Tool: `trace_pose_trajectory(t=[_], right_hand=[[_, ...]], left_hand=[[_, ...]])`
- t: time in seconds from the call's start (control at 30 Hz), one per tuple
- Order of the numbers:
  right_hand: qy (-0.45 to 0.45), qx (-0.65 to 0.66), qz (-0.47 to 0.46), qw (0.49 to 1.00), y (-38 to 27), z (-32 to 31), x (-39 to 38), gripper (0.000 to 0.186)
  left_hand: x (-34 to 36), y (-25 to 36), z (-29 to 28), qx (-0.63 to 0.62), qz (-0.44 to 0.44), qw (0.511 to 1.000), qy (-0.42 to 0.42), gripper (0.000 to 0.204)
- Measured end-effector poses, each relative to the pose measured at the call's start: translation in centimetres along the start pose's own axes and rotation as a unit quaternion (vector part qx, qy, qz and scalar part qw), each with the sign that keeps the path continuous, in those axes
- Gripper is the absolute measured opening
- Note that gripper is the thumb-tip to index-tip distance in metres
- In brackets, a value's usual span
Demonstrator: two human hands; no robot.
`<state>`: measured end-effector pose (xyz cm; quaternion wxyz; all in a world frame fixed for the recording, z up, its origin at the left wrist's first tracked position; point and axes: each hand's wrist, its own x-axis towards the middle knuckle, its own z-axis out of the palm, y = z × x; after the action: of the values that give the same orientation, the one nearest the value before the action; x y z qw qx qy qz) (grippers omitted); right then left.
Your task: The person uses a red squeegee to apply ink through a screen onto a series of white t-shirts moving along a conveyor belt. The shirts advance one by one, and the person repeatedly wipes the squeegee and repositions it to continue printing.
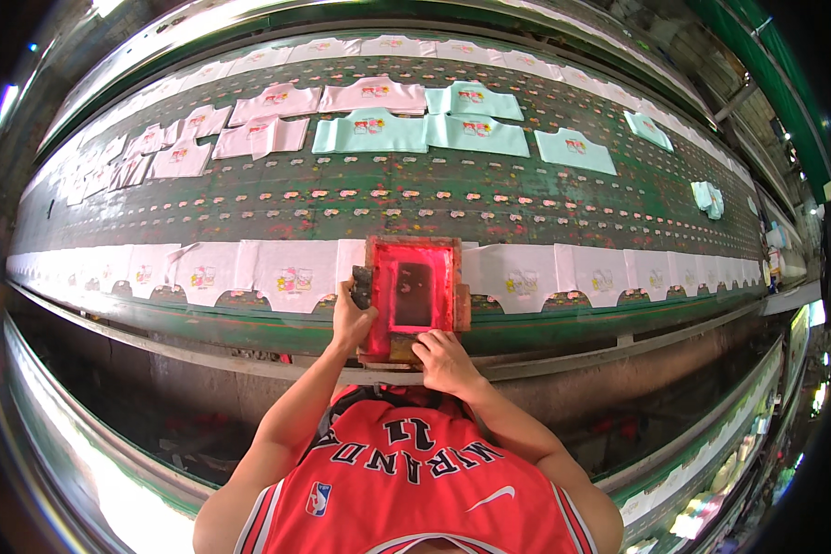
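A screen-printing frame [372, 249] with a pink-stained rim and a dark mesh window [413, 294] lies over the near row of white shirt pieces. My left hand [351, 321] is closed at its left side, beside a dark block [362, 286]. At the near edge, my right hand [446, 362] has its fingers curled over the frame, next to a yellowish-brown strip [403, 350]. White printed shirt pieces [295, 282] lie left of the frame, and another printed piece [522, 277] lies to its right. The frame hides the cloth beneath it.
Across the long green table [342, 175] lie pink shirt pieces [374, 96] and mint-green ones [369, 137], bearing colourful prints. A crumpled mint piece [707, 199] sits at the right. Rows of small paint marks dot the surface. A rail [582, 358] runs along the near side.
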<state>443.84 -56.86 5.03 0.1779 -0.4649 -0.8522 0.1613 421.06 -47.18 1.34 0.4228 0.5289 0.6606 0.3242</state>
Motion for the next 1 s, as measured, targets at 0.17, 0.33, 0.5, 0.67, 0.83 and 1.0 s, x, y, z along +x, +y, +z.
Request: trace_pose_trajectory(t=[0.17, 0.33, 0.5, 0.67, 0.83, 1.0], right_hand=[[0.057, 0.008, 0.03, 0.998, 0.8, 1.1, 1.5, 0.032], [0.113, 0.015, 0.012, 0.993, 0.9, 0.4, 1.9, 0.026], [0.089, -0.035, -0.015, 0.995, 1.2, 1.3, 0.2, 0.018], [0.106, -0.074, 0.007, 0.992, 2.9, 1.6, 3.4, 0.017], [0.131, -0.087, 0.039, 0.987, 7.1, 1.7, 8.5, 0.019], [0.141, -0.078, 0.019, 0.987, 9.2, 0.9, 11.2, 0.023]], left_hand=[[0.2, -0.9, 0.3, 0.017, 0.033, 0.999, 0.019, 0.079], [0.5, -2.1, 0.5, 0.014, 0.036, 0.999, 0.02, 0.079], [0.2, -0.4, 0.2, 0.02, 0.002, 1.0, 0.003, 0.079], [0.3, -1.4, 0.4, 0.012, 0.013, 1.0, 0.014, 0.079], [0.2, -1.2, 0.5, 0.02, 0.022, 0.999, 0.013, 0.08], [0.2, -0.9, 0.4, 0.015, 0.0, 1.0, 0.008, 0.08]])
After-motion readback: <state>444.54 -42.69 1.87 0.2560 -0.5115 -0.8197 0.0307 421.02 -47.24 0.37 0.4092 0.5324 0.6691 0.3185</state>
